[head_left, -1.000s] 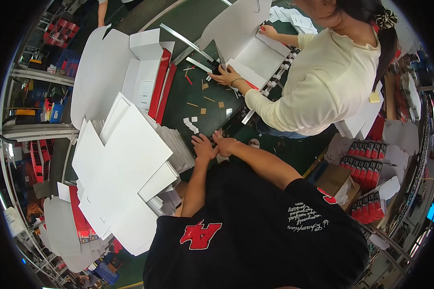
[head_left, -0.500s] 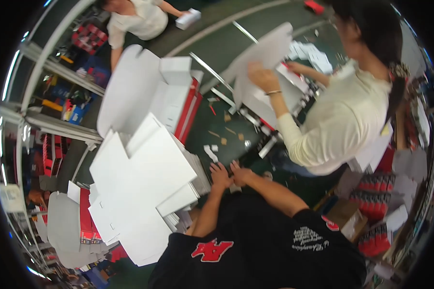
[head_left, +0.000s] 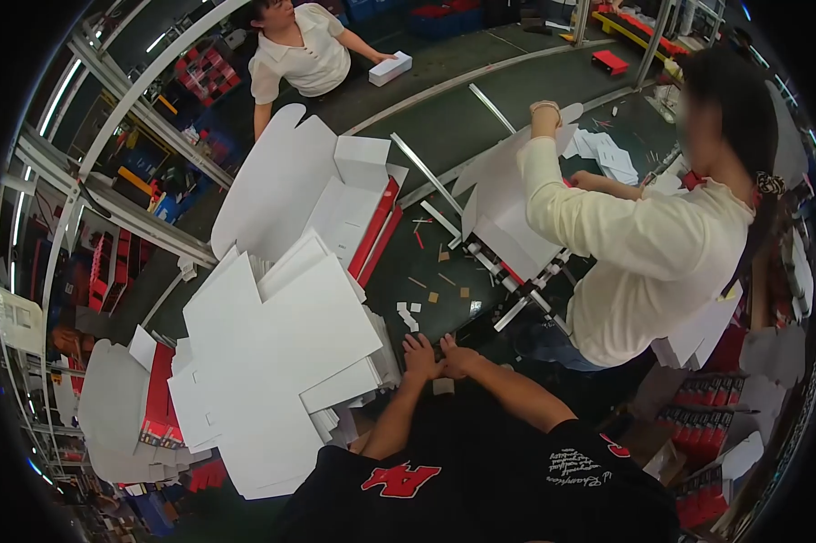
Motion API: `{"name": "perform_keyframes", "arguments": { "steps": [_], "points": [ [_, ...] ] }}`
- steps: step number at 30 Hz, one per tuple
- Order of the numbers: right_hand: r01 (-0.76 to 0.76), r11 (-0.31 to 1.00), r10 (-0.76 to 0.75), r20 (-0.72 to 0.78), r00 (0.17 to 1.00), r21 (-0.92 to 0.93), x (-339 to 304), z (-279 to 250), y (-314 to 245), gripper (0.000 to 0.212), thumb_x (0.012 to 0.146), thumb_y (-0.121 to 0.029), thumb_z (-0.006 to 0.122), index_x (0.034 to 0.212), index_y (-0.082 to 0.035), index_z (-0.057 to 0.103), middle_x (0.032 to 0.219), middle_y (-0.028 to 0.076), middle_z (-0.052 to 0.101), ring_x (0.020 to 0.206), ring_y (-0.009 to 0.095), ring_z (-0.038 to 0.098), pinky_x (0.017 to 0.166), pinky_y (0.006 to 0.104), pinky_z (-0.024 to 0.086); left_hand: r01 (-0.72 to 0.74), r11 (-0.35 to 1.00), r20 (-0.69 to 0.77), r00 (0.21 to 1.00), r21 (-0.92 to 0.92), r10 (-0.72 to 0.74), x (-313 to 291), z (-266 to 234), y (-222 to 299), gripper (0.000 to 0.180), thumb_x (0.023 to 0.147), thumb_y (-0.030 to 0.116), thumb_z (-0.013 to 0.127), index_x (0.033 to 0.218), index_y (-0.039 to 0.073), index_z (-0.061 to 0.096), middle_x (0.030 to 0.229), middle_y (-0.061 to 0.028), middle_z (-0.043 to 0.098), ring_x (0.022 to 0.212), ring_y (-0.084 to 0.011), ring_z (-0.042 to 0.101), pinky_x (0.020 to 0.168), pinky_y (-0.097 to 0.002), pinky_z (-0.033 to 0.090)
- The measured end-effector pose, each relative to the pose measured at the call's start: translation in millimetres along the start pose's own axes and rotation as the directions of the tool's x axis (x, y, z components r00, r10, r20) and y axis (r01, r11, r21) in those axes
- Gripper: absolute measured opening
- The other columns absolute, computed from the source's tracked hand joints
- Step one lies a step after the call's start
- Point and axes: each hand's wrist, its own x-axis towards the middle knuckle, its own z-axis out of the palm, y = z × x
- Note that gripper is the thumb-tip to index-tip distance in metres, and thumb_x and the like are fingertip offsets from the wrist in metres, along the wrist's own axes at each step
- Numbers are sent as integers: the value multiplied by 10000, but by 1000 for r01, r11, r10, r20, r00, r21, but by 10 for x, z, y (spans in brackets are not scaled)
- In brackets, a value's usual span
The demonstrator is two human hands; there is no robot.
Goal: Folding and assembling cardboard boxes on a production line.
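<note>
Both my hands rest close together at the near edge of the dark green table (head_left: 385, 285). My left hand (head_left: 419, 359) has its fingers stretched out and a little apart, with nothing seen in it. Beside it, my right hand (head_left: 460, 360) also has fingers stretched forward and seems to hold nothing. Just beyond my left fingertips lie small white paper pieces (head_left: 410, 319). A small tan piece (head_left: 443, 386) shows below my hands, against my black shirt. To the left of my forearm is a tall stack of flat white cardboard sheets (head_left: 286, 348).
An open white-and-red box (head_left: 344, 217) stands behind the stack. At right, a person in a cream top (head_left: 643, 244) bends white card over a metal-framed fixture (head_left: 516, 281). Another person (head_left: 304, 54) across the table holds a white box (head_left: 391, 69). Cardboard scraps (head_left: 434, 297) lie mid-table.
My view has shifted and sharpened, while my hands keep nearly the same pose. The person at right has raised an arm over the white card. The far person shows more fully.
</note>
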Motion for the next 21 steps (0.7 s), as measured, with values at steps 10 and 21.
{"name": "perform_keyframes", "arguments": {
  "steps": [10, 21],
  "points": [
    [8, 996, -5, 31, 1000, -87, 70, 108, 48, 781, 815, -266, 531, 1449, -41, 133, 1512, 189, -55, 1406, 290, 56, 1070, 458, 264, -28, 1000, -20, 999, -2, 28, -24, 64, -15, 1094, 677, 557, 656, 1385, -93, 132, 1369, -443, 112, 1253, -586, 218, 978, -561, 333],
    [1, 994, -5, -40, 999, -107, 197, 194, 91, 818, 742, -203, 549, 1447, -43, 165, 1513, 192, -36, 1394, 280, 148, 1063, 381, 296, -11, 1000, 12, 1000, 5, 11, -8, -69, 52, 1051, 691, 523, 643, 1374, -106, 151, 1359, -454, 110, 1249, -589, 216, 992, -544, 328]
  ]
}}
